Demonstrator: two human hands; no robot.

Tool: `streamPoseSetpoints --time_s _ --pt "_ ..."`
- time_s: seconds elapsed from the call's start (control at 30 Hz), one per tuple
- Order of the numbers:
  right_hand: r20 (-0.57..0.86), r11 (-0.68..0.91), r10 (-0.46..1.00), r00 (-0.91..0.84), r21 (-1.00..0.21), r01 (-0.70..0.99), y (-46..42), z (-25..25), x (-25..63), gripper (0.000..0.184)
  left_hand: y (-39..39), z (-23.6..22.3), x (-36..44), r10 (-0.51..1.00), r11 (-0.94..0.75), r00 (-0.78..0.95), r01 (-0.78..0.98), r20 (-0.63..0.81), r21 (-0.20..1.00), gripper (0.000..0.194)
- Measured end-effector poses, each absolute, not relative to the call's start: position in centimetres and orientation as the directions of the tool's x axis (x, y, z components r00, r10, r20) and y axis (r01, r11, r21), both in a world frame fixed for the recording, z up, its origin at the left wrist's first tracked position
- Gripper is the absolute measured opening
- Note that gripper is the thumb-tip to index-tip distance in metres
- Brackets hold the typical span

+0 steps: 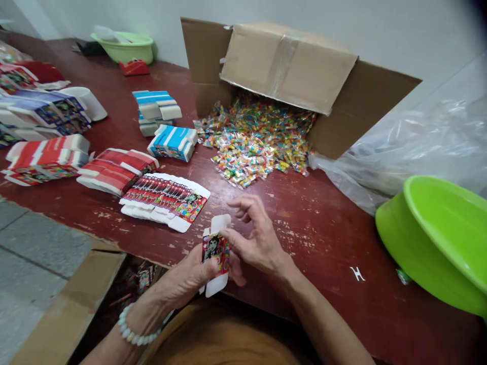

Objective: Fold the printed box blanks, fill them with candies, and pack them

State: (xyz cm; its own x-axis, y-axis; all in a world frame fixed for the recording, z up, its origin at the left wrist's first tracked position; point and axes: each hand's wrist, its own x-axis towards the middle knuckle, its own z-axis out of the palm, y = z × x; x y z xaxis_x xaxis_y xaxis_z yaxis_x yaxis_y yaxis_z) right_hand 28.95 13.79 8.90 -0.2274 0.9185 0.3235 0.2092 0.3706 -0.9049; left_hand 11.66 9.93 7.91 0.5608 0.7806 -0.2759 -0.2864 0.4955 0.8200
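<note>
Closest to the camera, both hands meet over the near edge of the dark red desk (pixel 323 238). The left hand (pixel 190 279), with a white bead bracelet (pixel 131 332) on its wrist, has its fingers closed around a small red printed carton (pixel 215 253), which it holds upright just above the desk edge. The right hand (pixel 254 238) touches the carton's top from the right: thumb and forefinger pinch the white top flap while the other fingers spread loosely above it.

Just beyond the carton, a fanned row of flat red carton blanks (pixel 165 200) lies on the desk, and to its left sit two more piles of flat red-and-white blanks (pixel 116 170). Off the desk at the lower left, an open cardboard box (pixel 68 304) stands on the grey floor with a few printed pieces inside.

At the right edge, two nested bright green plastic basins (pixel 437 243) rest tilted on the desk, and crumpled clear plastic sheeting (pixel 418 142) lies behind them.

Farther back in the middle, a heap of small, colourfully wrapped sweets (pixel 254 142) spills from a large cardboard box (pixel 297 66) lying on its side. To the left of the heap lie blue-and-white flat blanks (pixel 173 142), with further stacks of blue and red blanks along the left edge. By the far wall sits a pale green bowl (pixel 125 48).
</note>
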Motion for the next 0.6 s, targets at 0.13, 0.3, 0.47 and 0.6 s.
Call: streamPoseSetpoints --time_s 0.13,0.3,0.47,0.6 --pt "0.421 0.61 0.786 -0.452 -0.647 0.458 13.2 9.6 29.7 0.023 10.1 7.8 12.0 0.756 0.524 0.569 -0.231 -0.323 0.82 0.063" --pt "0.275 0.556 0.788 -0.552 -0.703 0.443 13.3 10.1 30.2 0.013 9.9 7.6 12.0 0.75 0.492 0.56 -0.117 -0.352 0.863 0.062" --pt "0.127 0.42 0.793 -0.596 -0.823 0.382 12.9 10.5 30.9 0.015 10.0 7.0 11.4 0.653 0.529 0.661 -0.049 -0.37 0.847 0.068" --pt "-0.028 0.308 0.722 -0.691 -0.882 0.357 12.9 10.6 31.3 0.028 10.0 6.2 11.3 0.62 0.577 0.691 -0.082 -0.371 0.813 0.069"
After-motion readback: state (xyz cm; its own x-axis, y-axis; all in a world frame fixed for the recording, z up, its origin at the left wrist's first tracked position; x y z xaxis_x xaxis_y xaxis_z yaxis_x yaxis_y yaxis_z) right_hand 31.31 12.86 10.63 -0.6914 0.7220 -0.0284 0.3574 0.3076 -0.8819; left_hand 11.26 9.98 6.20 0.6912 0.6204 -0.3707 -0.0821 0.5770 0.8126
